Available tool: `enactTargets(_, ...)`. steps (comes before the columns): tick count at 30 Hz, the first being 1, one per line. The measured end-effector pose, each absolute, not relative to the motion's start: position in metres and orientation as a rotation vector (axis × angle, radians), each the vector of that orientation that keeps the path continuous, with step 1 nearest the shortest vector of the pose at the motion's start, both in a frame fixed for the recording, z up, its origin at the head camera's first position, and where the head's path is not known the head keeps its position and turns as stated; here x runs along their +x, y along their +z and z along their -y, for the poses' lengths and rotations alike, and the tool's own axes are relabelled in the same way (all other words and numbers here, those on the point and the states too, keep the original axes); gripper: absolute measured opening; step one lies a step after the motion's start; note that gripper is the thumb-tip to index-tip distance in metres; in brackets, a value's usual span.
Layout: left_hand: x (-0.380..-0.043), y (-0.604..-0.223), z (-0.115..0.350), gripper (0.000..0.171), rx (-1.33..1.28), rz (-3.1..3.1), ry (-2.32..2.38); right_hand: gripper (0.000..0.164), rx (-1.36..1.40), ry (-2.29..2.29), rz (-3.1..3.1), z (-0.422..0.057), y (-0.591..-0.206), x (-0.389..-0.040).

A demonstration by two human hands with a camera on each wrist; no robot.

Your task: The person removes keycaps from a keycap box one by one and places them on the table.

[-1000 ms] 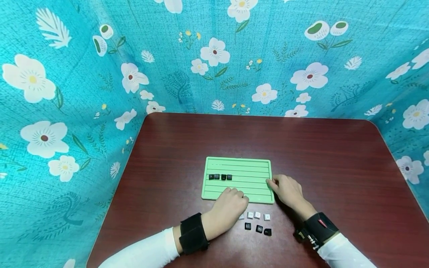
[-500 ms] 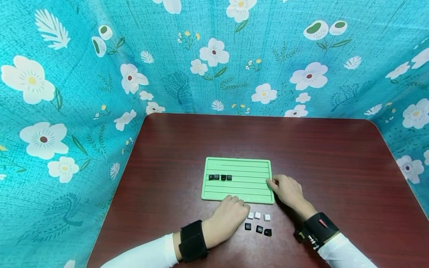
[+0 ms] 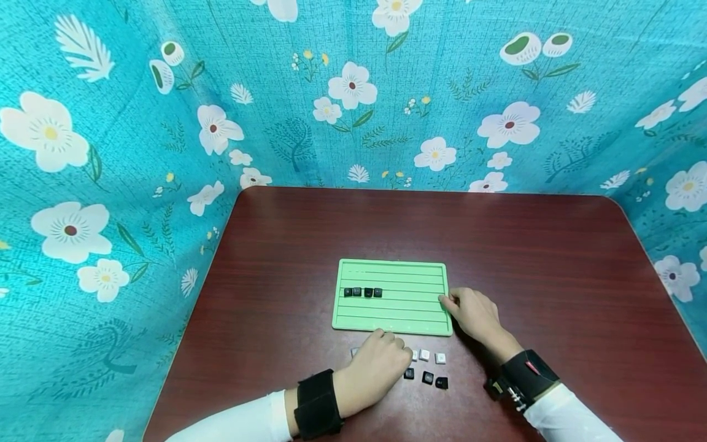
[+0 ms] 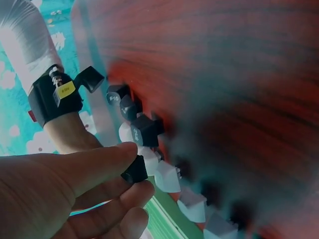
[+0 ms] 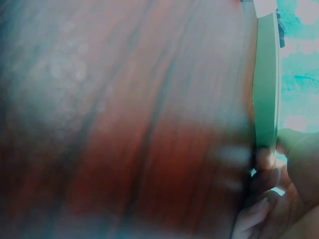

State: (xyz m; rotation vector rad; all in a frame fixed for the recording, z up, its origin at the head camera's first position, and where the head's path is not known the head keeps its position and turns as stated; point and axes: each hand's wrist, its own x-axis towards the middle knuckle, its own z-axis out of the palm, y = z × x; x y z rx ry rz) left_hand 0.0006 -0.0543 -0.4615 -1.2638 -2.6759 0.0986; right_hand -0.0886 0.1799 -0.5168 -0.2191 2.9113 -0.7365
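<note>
- The left hand (image 3: 378,368) pinches a small black key (image 4: 134,172) between thumb and fingertip, well forward on the fingers, a grip that suits something this small and probably leaves its faces easy to turn. The head view hides this key behind the hand.
- That hand hangs over the counter (image 3: 276,245) just below the green tray (image 3: 414,288), near the loose keys, so the pinched key is a short way from both.
- The right hand (image 3: 475,313) grips the tray's right edge, thumb and fingers pressed to the rim; this looks like a steadying hold against sliding. How its lower fingers lie underneath is hard to tell.
- Four black keys (image 3: 356,292) stand in one row toward the tray's left side, in two close pairs with a small gap between. The tray's long ridges likely serve to line them up.
- On the counter, white keys (image 3: 424,355) lie in a rough line nearer the tray, with three black keys (image 3: 428,377) closer to the person, apparently sorted by colour and within easy reach. The left hand covers part of the white line.
</note>
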Motion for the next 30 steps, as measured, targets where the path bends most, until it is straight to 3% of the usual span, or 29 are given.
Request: enactTargets(30,0.013,-0.474,0.052,0.017,-1.315,2.753,0.217,0.043,-0.223,-0.732,-2.914,-0.180,-0.517,-0.089)
